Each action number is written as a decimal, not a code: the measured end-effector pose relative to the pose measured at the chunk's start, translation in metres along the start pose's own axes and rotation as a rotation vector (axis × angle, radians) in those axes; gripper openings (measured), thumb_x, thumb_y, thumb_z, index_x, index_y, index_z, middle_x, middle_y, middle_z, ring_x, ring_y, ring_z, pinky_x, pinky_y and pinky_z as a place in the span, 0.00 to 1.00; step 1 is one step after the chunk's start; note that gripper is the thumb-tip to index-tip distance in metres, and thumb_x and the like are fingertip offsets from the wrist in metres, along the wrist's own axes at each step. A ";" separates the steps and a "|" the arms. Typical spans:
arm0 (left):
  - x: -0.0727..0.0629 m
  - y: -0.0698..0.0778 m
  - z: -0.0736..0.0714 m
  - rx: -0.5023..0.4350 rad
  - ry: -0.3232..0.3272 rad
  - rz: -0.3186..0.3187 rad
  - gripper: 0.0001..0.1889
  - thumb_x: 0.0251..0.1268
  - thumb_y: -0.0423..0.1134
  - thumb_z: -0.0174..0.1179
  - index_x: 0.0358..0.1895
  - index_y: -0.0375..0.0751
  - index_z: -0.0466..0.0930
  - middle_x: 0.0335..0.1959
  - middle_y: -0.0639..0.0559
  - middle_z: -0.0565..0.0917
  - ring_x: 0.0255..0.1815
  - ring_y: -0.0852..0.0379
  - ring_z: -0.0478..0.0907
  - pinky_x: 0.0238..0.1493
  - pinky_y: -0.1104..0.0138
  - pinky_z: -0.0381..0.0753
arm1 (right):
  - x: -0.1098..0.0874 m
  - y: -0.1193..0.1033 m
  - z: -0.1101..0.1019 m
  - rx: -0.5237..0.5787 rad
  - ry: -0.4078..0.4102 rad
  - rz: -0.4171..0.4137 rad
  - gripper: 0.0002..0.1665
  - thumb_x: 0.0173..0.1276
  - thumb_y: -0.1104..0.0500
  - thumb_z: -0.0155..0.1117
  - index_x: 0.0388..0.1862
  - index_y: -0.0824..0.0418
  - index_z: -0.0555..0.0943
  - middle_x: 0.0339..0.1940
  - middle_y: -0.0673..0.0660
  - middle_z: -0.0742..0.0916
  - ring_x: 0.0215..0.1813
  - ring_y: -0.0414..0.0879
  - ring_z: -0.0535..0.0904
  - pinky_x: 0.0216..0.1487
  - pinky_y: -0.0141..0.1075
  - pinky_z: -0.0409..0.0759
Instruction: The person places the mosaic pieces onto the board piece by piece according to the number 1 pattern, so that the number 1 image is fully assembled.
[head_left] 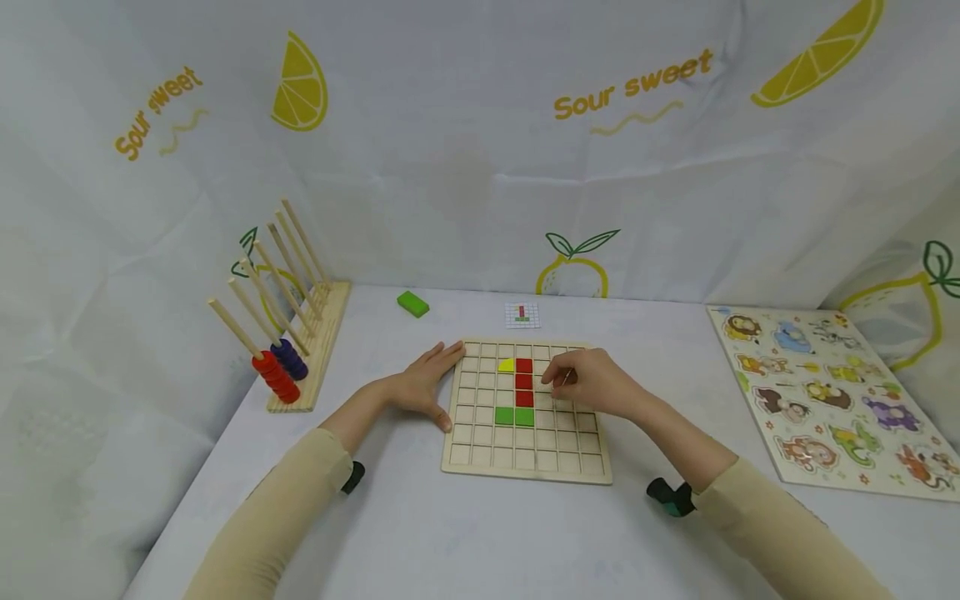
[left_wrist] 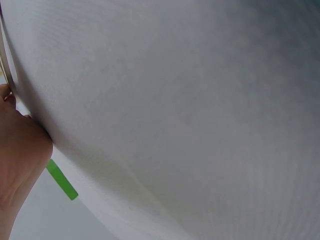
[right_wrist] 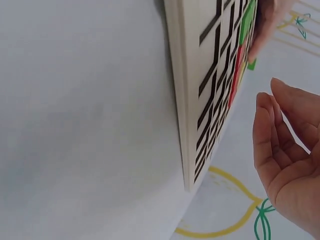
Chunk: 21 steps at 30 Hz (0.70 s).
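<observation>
A wooden grid board (head_left: 480,457) lies on the table in the head view. On it a yellow quarter-round tile (head_left: 507,365) sits beside a column of red tiles (head_left: 524,382), with two green tiles (head_left: 504,416) below. My left hand (head_left: 417,387) rests at the board's left side, fingers at the upper left corner and thumb by the left edge. Over the board's right half hovers my right hand (head_left: 592,382), just right of the red tiles. In the right wrist view, that hand (right_wrist: 290,155) has bent fingers, thumb and fingertips apart, and nothing visible between them.
Behind the board lie a small pattern card (head_left: 522,315) and a green block (head_left: 412,303). A wooden peg rack (head_left: 322,346) with red and blue rings stands at the left. An animal puzzle board (head_left: 765,379) lies at the right. A printed curtain hangs behind the table.
</observation>
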<state>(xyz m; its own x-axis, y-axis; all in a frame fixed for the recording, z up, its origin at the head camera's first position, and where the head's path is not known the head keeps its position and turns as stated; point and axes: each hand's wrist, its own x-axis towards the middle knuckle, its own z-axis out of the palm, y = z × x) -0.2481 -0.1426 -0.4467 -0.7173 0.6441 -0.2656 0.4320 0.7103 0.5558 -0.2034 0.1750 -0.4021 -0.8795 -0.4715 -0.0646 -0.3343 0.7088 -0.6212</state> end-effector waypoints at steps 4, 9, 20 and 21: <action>0.001 -0.001 0.001 0.012 -0.003 0.002 0.70 0.39 0.55 0.80 0.81 0.41 0.38 0.84 0.48 0.37 0.84 0.41 0.27 0.82 0.43 0.35 | -0.007 0.009 -0.011 -0.004 -0.004 0.019 0.09 0.62 0.65 0.68 0.42 0.60 0.86 0.34 0.51 0.87 0.36 0.41 0.79 0.37 0.31 0.78; 0.002 -0.003 0.001 0.021 -0.002 0.011 0.70 0.40 0.55 0.79 0.81 0.41 0.37 0.84 0.48 0.37 0.84 0.40 0.28 0.82 0.42 0.36 | -0.019 0.024 -0.027 -0.004 -0.025 0.041 0.11 0.62 0.64 0.68 0.45 0.61 0.85 0.35 0.52 0.88 0.38 0.42 0.80 0.37 0.30 0.78; 0.002 -0.002 0.000 0.023 0.001 0.007 0.70 0.40 0.54 0.79 0.81 0.40 0.37 0.84 0.47 0.37 0.84 0.39 0.28 0.82 0.43 0.36 | -0.051 0.065 -0.063 -0.042 -0.077 0.069 0.14 0.64 0.59 0.69 0.50 0.56 0.85 0.42 0.53 0.88 0.42 0.37 0.80 0.40 0.29 0.80; 0.002 -0.002 0.000 0.020 0.000 0.004 0.70 0.40 0.54 0.80 0.81 0.40 0.37 0.84 0.48 0.37 0.84 0.39 0.28 0.83 0.43 0.36 | -0.054 0.069 -0.066 -0.044 -0.081 0.075 0.14 0.64 0.58 0.69 0.50 0.56 0.85 0.42 0.53 0.88 0.42 0.36 0.80 0.40 0.28 0.79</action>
<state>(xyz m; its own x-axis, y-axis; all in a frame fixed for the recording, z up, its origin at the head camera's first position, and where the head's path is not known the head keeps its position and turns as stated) -0.2503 -0.1425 -0.4483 -0.7159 0.6467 -0.2632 0.4456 0.7134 0.5408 -0.2014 0.2839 -0.3897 -0.8729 -0.4560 -0.1734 -0.2849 0.7650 -0.5776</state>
